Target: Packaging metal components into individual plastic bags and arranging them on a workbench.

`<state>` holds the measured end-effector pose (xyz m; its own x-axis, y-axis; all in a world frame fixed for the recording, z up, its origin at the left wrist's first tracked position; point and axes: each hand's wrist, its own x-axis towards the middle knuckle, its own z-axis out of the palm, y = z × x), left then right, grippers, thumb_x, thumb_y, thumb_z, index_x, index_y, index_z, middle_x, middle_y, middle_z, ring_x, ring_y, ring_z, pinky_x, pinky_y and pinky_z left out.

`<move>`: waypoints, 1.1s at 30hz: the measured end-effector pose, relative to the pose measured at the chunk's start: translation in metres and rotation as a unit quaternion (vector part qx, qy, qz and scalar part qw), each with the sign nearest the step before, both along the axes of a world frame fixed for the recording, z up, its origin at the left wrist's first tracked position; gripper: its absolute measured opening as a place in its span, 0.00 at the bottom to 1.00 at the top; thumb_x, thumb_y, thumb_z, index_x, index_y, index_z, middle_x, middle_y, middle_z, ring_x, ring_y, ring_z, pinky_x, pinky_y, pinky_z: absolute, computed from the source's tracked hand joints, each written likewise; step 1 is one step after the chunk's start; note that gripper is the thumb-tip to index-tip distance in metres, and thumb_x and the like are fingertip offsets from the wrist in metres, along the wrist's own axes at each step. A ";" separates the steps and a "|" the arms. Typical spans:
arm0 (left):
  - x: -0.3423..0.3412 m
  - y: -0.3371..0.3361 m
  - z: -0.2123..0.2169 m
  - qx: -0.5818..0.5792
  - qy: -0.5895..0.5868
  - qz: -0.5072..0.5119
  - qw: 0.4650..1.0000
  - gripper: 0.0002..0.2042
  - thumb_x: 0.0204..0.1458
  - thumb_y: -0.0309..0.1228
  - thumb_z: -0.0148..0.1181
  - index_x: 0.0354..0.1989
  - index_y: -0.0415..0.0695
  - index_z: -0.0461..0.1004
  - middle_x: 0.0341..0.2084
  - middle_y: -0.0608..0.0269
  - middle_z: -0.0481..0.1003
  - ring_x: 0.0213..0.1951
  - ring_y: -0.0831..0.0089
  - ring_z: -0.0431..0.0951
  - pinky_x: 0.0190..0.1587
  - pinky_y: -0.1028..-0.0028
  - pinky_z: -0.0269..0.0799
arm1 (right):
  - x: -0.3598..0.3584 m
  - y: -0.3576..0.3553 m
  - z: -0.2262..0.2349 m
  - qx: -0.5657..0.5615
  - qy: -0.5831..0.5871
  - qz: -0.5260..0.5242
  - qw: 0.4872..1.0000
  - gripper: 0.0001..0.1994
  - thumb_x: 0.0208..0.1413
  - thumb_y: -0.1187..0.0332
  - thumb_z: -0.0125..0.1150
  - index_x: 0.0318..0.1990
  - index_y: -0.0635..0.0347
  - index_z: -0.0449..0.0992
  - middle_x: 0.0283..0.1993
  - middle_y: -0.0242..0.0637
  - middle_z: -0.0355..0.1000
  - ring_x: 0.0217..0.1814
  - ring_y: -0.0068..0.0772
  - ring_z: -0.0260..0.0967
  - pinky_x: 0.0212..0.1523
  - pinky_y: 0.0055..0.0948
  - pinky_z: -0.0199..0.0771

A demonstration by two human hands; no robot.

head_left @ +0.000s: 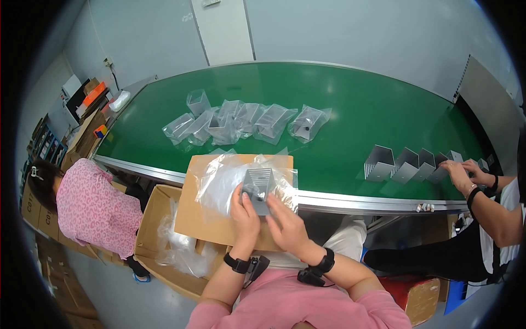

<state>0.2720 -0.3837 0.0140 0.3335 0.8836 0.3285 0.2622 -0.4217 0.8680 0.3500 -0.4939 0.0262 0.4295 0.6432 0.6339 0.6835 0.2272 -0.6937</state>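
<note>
Low in front of me, a grey ribbed metal housing (258,178) is held over a pile of clear plastic bags (219,183). My left hand (244,219) grips its left side, with fingers and thumb against the metal. On the lower right side, the fingers of my right hand (286,222) press against the same housing. Beneath the bags lies a flat piece of brown cardboard (192,216) that reaches over the table's near edge. Past it, several bagged housings (271,122) lie in a loose group on the green table (361,98).
At the right, a co-worker's hands (463,172) touch a row of unbagged grey housings (378,162). An open carton (143,236) with plastic bags stands at my left. Beside it another person in a pink patterned top (93,205) bends down. A red stool (408,296) is at lower right.
</note>
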 end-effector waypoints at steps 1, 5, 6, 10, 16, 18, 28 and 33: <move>0.004 0.002 -0.001 0.067 -0.045 0.039 0.996 0.13 0.61 0.28 0.47 0.49 0.34 0.67 0.42 0.46 0.72 0.43 0.54 0.73 0.45 0.65 0.68 | -0.003 -0.006 0.003 0.009 -0.032 0.021 0.999 0.23 0.52 0.77 0.59 0.56 0.70 0.66 0.58 0.54 0.66 0.57 0.51 0.68 0.53 0.35 0.72; 0.010 0.001 0.018 0.099 -0.062 0.079 0.990 0.08 0.58 0.28 0.53 0.40 0.36 0.67 0.33 0.52 0.70 0.33 0.59 0.70 0.37 0.67 0.67 | 0.002 -0.021 0.005 0.027 -0.022 0.081 0.996 0.27 0.50 0.75 0.62 0.59 0.69 0.64 0.51 0.50 0.71 0.48 0.45 0.73 0.44 0.32 0.75; 0.014 -0.003 0.020 0.149 -0.084 0.081 0.982 0.06 0.55 0.26 0.56 0.35 0.37 0.66 0.29 0.54 0.67 0.29 0.61 0.67 0.33 0.67 0.65 | 0.006 -0.023 0.013 -0.005 0.056 0.035 0.998 0.28 0.50 0.73 0.63 0.59 0.69 0.63 0.45 0.47 0.73 0.41 0.41 0.74 0.39 0.31 0.75; 0.025 -0.021 0.017 0.267 -0.102 0.007 0.958 0.11 0.48 0.19 0.62 0.27 0.41 0.62 0.22 0.58 0.64 0.25 0.62 0.64 0.29 0.68 0.62 | 0.027 -0.021 0.020 -0.131 0.131 -0.031 0.982 0.32 0.50 0.66 0.65 0.60 0.70 0.61 0.23 0.41 0.70 0.22 0.34 0.69 0.26 0.31 0.72; 0.041 -0.048 0.027 0.317 -0.084 -0.182 0.927 0.12 0.44 0.20 0.66 0.22 0.43 0.65 0.20 0.59 0.67 0.21 0.62 0.67 0.22 0.67 0.63 | 0.082 -0.018 -0.001 -0.138 0.065 -0.210 0.966 0.20 0.58 0.64 0.53 0.47 0.77 0.69 0.24 0.61 0.70 0.27 0.61 0.72 0.27 0.48 0.70; 0.039 -0.050 0.028 0.295 -0.078 -0.237 0.922 0.11 0.44 0.22 0.67 0.23 0.42 0.67 0.20 0.59 0.68 0.19 0.64 0.68 0.21 0.69 0.64 | 0.130 -0.006 -0.003 -0.077 0.087 -0.277 0.954 0.19 0.58 0.64 0.52 0.46 0.78 0.69 0.24 0.62 0.69 0.29 0.63 0.71 0.29 0.50 0.70; 0.005 0.021 -0.011 0.147 0.217 -0.033 0.964 0.19 0.45 0.34 0.68 0.40 0.38 0.67 0.35 0.50 0.69 0.37 0.52 0.71 0.39 0.60 0.67 | 0.284 0.052 -0.035 -0.323 -0.003 -0.414 0.851 0.14 0.58 0.63 0.54 0.40 0.68 0.71 0.37 0.57 0.75 0.40 0.59 0.74 0.41 0.47 0.75; 0.011 0.029 -0.014 0.131 0.245 -0.062 0.959 0.11 0.47 0.29 0.64 0.35 0.38 0.70 0.30 0.49 0.70 0.35 0.50 0.72 0.37 0.59 0.68 | 0.259 0.047 -0.026 -0.414 0.010 -0.280 0.866 0.26 0.49 0.60 0.67 0.47 0.74 0.65 0.42 0.64 0.72 0.48 0.61 0.71 0.48 0.46 0.73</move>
<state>0.2826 -0.3552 0.0004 0.6012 0.7363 0.3104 0.5461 -0.6622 0.5130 0.6090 -0.4466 -0.0002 0.8269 0.5606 0.0441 0.5112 -0.7167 -0.4744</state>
